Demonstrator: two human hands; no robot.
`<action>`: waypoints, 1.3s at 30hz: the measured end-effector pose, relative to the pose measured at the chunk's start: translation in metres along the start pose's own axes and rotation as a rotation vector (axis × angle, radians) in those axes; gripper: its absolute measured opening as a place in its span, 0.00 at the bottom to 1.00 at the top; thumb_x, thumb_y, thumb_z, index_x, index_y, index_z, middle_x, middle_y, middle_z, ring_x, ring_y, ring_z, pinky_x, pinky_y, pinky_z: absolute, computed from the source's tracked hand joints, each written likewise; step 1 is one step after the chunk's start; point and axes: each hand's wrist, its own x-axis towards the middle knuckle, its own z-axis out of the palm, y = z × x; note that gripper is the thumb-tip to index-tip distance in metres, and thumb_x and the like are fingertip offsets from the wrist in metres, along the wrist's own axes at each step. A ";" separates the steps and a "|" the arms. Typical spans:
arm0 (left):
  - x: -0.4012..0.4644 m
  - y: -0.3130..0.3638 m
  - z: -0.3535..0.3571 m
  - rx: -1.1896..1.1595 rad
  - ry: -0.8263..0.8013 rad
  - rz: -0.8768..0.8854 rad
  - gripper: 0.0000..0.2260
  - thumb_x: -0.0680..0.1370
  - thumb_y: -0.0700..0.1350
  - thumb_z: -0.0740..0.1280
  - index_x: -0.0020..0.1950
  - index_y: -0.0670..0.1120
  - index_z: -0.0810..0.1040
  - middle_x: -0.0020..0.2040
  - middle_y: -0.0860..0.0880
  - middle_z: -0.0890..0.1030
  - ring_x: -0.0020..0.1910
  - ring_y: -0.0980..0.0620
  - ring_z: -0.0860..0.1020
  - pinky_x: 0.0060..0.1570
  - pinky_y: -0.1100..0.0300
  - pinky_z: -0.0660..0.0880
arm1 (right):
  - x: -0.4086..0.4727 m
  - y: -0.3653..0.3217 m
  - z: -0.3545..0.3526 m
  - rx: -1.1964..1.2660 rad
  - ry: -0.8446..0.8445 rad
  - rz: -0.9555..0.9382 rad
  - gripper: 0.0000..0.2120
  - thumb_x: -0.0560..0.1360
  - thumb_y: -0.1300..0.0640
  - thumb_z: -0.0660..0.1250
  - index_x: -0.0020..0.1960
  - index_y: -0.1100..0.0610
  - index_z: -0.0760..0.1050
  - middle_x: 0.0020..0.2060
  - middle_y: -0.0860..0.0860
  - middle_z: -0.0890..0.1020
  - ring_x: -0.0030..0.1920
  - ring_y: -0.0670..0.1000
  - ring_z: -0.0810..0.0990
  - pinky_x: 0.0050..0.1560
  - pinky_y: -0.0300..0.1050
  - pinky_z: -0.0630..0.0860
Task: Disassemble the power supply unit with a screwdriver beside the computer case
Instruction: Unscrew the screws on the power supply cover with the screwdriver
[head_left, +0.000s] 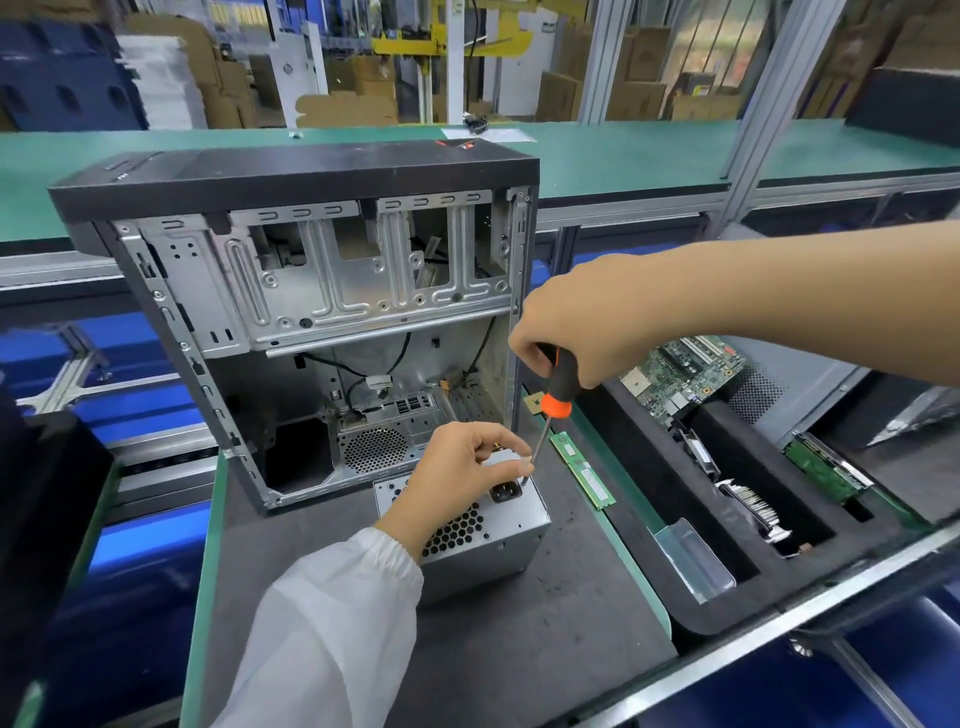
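Screwdriver (551, 410) tip on boxy, perforated metal power supply (488, 530).

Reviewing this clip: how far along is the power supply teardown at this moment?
Done: the power supply unit sits out of the computer case, on the mat beside it. In hand: the right hand holds the screwdriver with its tip at the unit's top corner, while the left hand steadies it there. Left: its cover still looks closed.
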 end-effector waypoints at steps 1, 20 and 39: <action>0.000 -0.001 -0.004 0.078 -0.011 0.007 0.02 0.72 0.47 0.76 0.43 0.52 0.85 0.22 0.57 0.64 0.25 0.58 0.62 0.29 0.72 0.60 | -0.001 0.001 0.001 -0.016 0.014 -0.005 0.11 0.71 0.60 0.70 0.49 0.48 0.72 0.50 0.49 0.77 0.45 0.52 0.77 0.31 0.42 0.65; -0.004 0.007 0.011 0.510 -0.026 0.033 0.07 0.73 0.54 0.73 0.38 0.58 0.78 0.28 0.59 0.67 0.32 0.63 0.67 0.33 0.65 0.60 | -0.011 0.034 -0.003 0.231 -0.022 -0.029 0.10 0.71 0.59 0.74 0.49 0.52 0.76 0.44 0.56 0.83 0.47 0.58 0.82 0.47 0.51 0.80; -0.048 -0.036 -0.079 -0.382 0.478 -0.406 0.11 0.79 0.37 0.57 0.36 0.41 0.70 0.23 0.54 0.65 0.21 0.57 0.60 0.19 0.67 0.58 | 0.005 0.019 0.033 0.538 0.196 -0.035 0.10 0.71 0.53 0.72 0.50 0.48 0.74 0.41 0.50 0.81 0.38 0.52 0.82 0.38 0.42 0.72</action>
